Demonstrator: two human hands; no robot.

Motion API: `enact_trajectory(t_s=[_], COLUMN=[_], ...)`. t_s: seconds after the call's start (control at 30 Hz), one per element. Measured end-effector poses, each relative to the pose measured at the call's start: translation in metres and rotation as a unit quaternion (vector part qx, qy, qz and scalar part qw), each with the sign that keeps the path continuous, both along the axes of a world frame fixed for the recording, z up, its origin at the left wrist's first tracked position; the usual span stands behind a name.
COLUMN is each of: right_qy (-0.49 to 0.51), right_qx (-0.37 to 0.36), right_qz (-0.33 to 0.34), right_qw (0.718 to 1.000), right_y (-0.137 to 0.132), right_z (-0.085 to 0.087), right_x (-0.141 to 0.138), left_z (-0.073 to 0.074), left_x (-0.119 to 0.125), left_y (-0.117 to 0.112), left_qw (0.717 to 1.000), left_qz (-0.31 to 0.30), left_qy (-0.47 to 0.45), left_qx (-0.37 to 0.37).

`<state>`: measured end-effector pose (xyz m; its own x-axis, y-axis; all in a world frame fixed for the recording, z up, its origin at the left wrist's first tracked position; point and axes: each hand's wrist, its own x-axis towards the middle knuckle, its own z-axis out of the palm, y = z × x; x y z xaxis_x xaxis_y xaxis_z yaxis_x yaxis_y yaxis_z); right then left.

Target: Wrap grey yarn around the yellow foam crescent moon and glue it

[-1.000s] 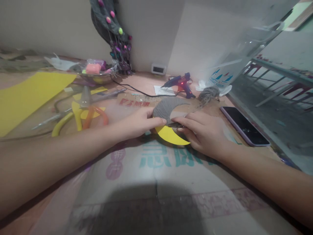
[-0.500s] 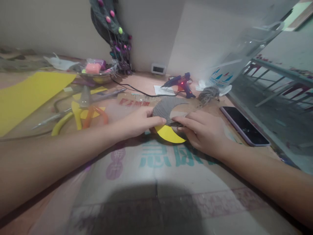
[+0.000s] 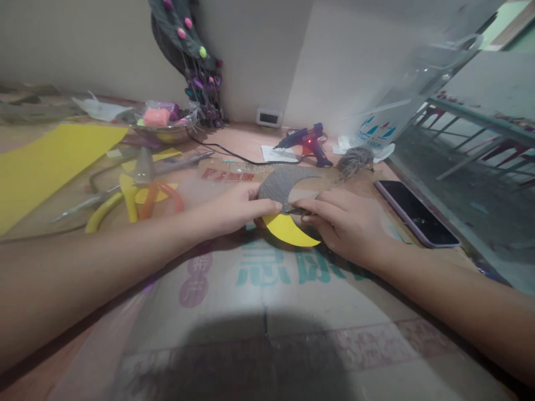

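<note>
A crescent-shaped piece [image 3: 276, 186] lies low over the cardboard in front of me. Grey yarn wound in close turns covers its upper part, while the lower tip is bare yellow [image 3: 292, 231]. My left hand [image 3: 246, 209] grips the crescent's outer edge, thumb on top where grey meets yellow. At the inner curve, my right hand [image 3: 334, 214] has thumb and forefinger pinched on grey yarn [image 3: 298, 211]. Beyond the right hand sits a loose bundle of grey yarn [image 3: 355, 161].
Behind are a glue gun [image 3: 307, 142] with a red light and a bowl [image 3: 161, 133] of wrapped clay-like blocks. Left lie pliers [image 3: 144, 172] and a yellow sheet [image 3: 50, 167]. A phone [image 3: 418, 214] rests right, near the table edge. Printed cardboard [image 3: 234, 340] covers the front.
The view has shifted very slightly. Both hands keep their hold, and a little more of the crescent's yellow lower tip shows beside the right hand.
</note>
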<state>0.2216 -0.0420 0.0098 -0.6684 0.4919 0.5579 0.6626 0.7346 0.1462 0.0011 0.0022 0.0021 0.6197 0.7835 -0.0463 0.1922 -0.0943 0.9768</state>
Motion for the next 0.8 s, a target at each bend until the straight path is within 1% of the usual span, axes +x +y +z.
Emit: enact_trajectory(t_s=[0.1, 0.17, 0.33, 0.67, 0.8], right_qy=[0.019, 0.026, 0.009, 0.001, 0.006], right_qx=[-0.036, -0.046, -0.034, -0.036, -0.037], right_qz=[-0.021, -0.026, -0.006, -0.007, -0.004], right_qw=[0.999, 0.998, 0.999, 0.999, 0.999], right_y=[-0.0001, -0.0002, 0.0001, 0.0009, 0.0005], right_z=[-0.001, -0.001, -0.0003, -0.0009, -0.0006], right_x=[0.0036, 0.0056, 0.0059, 0.0051, 0.0054], left_z=[-0.0003, -0.0001, 0.0009, -0.0029, -0.0052], left_x=[0.0003, 0.0005, 0.0005, -0.0013, -0.0021], left_y=[-0.0003, -0.0006, -0.0013, 0.0005, 0.0012], left_qw=[1.0, 1.0, 1.0, 1.0, 0.999], left_qz=[0.0, 0.004, 0.009, -0.011, -0.015], left_qy=[-0.005, -0.006, -0.003, -0.008, 0.005], left_qx=[0.006, 0.006, 0.005, 0.021, 0.033])
